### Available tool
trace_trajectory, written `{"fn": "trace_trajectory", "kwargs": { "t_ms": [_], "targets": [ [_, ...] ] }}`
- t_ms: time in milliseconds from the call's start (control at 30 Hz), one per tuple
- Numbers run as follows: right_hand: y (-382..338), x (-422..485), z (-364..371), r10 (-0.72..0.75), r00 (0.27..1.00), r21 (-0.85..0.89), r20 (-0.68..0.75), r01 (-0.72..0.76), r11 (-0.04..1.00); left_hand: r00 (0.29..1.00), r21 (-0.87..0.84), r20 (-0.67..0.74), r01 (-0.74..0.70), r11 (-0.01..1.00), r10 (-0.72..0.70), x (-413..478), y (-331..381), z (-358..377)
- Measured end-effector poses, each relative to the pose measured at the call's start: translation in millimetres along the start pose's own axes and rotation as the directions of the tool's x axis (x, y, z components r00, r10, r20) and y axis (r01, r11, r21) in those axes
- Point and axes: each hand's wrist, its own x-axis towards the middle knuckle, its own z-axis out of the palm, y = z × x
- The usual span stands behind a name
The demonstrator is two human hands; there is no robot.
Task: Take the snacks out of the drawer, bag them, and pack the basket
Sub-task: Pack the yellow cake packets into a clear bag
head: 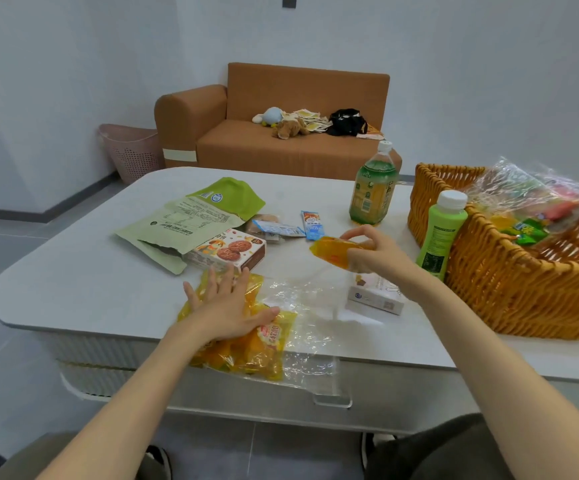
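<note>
1. Left hand: fingers spread, palm pressed flat on crinkly yellow snack packet, at front edge of white round-cornered table.
2. Yellow packet: with thin clear plastic bag; inside it or on top, cannot tell. Both overhanging front table edge a little.
3. Right hand: raised off tabletop, thumb and fingertips pinching small orange-yellow wrapped snack, above far end of clear bag.
4. Woven orange wicker basket: on right side of table, cut off by right frame border. Clear bags of mixed snacks inside, piled above rim.
5. Light green bottle with white cap: upright, just beside basket's left wall.
6. Free room: bare tabletop left of left hand out to rounded corner; narrow bare strip between clear bag and basket.
7. Mid-table clutter: cookie box with biscuit print just beyond left fingertips, torn green paper pouches behind it, blue sachet near right hand, tall green drink bottle upright at back.
8. Flat white carton: partly hidden under right wrist, print unreadable.
9. Small wrappers between cookie box and blue sachet: too blurred to identify.
10. Far basket wall: hidden behind bagged snacks.
</note>
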Motion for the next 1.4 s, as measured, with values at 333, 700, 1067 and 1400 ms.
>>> {"fn": "trace_trajectory", "kwargs": {
  "t_ms": [333, 700, 1067, 1400],
  "targets": [
    [23, -47, -7, 0.049, 0.964, -0.290, 0.260, 0.029, 0.957, 1.000, -0.039, 0.025, -0.010, 0.999, 0.011, 1, -1, -1],
    [30, -25, 41, 0.156, 0.988, -0.065, -0.017, -0.157, 0.985, 1.000, -0.071, 0.014, 0.005, 0.997, -0.004, 0, -2, -1],
    [38, -28, 75, 0.171, 0.955, 0.131, -0.241, -0.143, 0.981, 1.000, -0.036, 0.010, 0.008, 0.999, -0.008, -3, 0, 0],
    [27, -21, 89, 0.091, 0.995, 0.348, -0.041, -0.071, 0.935, 0.998, -0.109, -0.059, -0.005, 0.994, -0.001, -2, -4, 0]
  ]
}}
